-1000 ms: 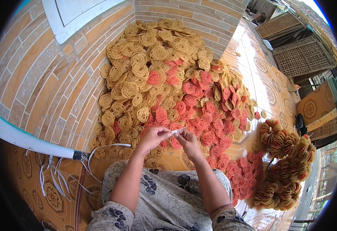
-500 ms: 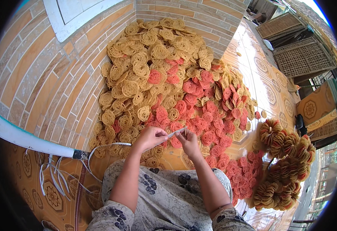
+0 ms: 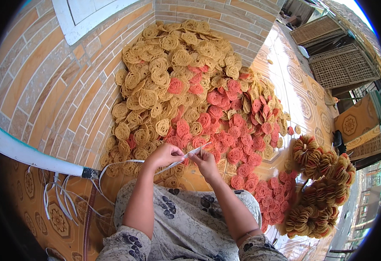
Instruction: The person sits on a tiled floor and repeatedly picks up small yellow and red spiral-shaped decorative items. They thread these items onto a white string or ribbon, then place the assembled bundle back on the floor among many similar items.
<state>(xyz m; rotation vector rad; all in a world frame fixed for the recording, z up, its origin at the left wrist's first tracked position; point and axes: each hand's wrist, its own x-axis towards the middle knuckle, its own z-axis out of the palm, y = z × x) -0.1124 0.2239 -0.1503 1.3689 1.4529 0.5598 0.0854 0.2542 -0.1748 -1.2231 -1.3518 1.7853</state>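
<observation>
A narrow white plastic strip (image 3: 171,166) is pinched in both of my hands over the near edge of a pile of lacy round discs. My left hand (image 3: 165,155) holds it with thumb and fingers together. Close by on the right, my right hand (image 3: 205,164) grips the strip too, and its thin end pokes out past the fingertips. A small upright sliver shows at the right fingertips, too fine to name. Yellow-tan lacy discs (image 3: 147,99) fill the back and left of the pile, and pink lacy discs (image 3: 236,155) lie at its front and right.
Threaded bundles of discs (image 3: 318,189) lie at the right. More white strips (image 3: 64,195) hang from a white curved bar (image 3: 33,152) at the left. A brick-patterned wall (image 3: 81,78) stands behind. Woven bamboo racks (image 3: 342,65) lean at the far right.
Both hands have shifted slightly left and toward me. More of the white strip now shows, with its end sticking out beyond my right fingertips and a length hanging below my left hand.
</observation>
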